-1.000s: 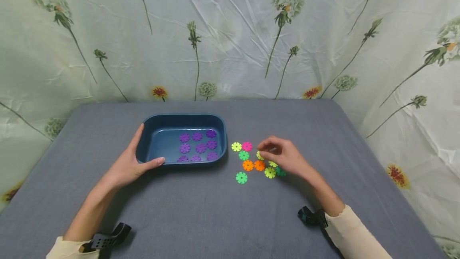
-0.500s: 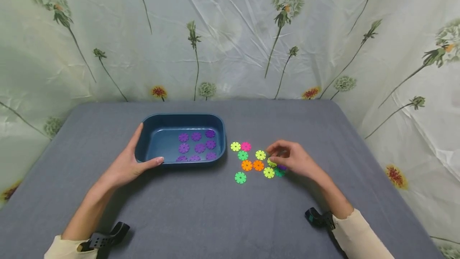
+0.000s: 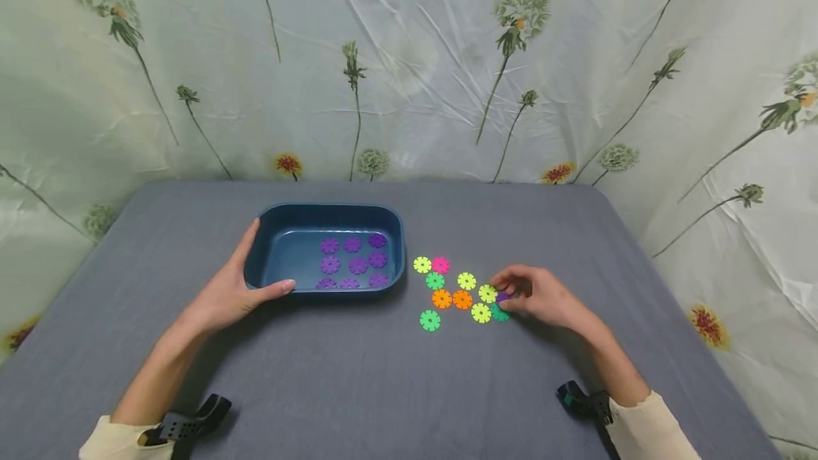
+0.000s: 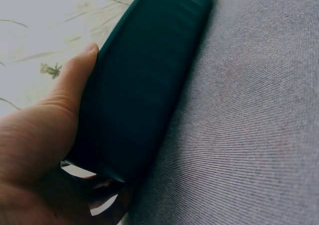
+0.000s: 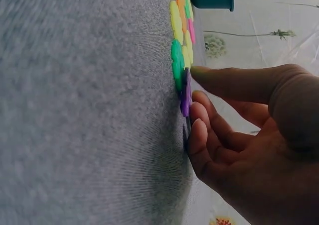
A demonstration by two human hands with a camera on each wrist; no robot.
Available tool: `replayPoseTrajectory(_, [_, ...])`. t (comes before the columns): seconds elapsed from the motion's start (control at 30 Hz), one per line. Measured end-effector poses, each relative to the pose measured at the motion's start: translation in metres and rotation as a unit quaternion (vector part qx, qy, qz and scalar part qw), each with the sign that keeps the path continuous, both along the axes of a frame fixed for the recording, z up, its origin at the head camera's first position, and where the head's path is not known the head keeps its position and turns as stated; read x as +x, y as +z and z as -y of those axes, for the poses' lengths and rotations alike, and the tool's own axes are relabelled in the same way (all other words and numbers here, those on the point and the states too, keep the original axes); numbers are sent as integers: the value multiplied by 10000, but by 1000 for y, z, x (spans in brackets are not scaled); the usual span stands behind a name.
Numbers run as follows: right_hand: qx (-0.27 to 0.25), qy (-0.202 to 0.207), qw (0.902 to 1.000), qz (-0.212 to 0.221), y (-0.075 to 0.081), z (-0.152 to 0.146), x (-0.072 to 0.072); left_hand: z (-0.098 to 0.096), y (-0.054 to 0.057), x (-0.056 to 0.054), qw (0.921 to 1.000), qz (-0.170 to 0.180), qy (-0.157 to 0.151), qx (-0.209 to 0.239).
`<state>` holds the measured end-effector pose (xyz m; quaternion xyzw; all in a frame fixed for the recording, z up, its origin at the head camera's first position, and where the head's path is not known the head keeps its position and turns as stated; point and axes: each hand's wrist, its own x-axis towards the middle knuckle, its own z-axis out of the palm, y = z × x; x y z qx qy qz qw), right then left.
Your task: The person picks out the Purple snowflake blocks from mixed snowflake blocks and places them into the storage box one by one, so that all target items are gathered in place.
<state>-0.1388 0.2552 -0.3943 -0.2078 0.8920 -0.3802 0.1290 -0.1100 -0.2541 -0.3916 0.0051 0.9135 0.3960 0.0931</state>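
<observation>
My left hand [image 3: 220, 297] holds the left end of a dark blue plastic tub [image 3: 345, 292], thumb over its near rim and fingers at the far corner. Several purple notched flower discs [image 3: 358, 265] lie flat inside the tub, towards its right. To the right of the tub, my right hand [image 3: 543, 297] is down at the cloth with thumb and fingertips at a purple disc [image 5: 186, 95], pinching it edge to edge. That disc overlaps a green disc [image 3: 500, 314] and sits beside a yellow disc [image 3: 488, 294].
More discs lie flat between tub and right hand: orange discs [image 3: 442, 299], a pink disc [image 3: 440, 265], and several yellow and green ones. A grey cloth [image 3: 358, 375] covers the table. Behind stands a pale curtain [image 3: 409, 77] printed with dandelions.
My right hand has moved right and slightly nearer, from over a yellow disc to the purple one. The left hand and tub have stayed put; the head view has shifted slightly.
</observation>
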Motion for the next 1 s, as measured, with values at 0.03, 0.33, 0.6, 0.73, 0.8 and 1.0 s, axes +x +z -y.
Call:
replayPoseTrajectory(0.03, [-6,7,10000,13,0,-1,1,0,0,0,10000,13,-3,1])
replayPoseTrajectory(0.33, [87,81,9999,90,1,-7,-2,0,0,-1,10000,23,-3,71])
replayPoseTrajectory(0.6, [291,-130,9995,-9,-1,-2,-2,0,1,-1,9999,-18,-49,125])
replayPoseTrajectory(0.73, [210,-151,9996,84,0,0,-2,-1,2,0,9999,-66,-57,143])
replayPoseTrajectory(0.8, [169,-155,9996,137,1,0,-1,-1,3,0,9999,-75,-64,116])
replayPoseTrajectory(1.0, [180,-44,9994,279,4,1,-3,-1,3,-1,9999,-58,-96,120])
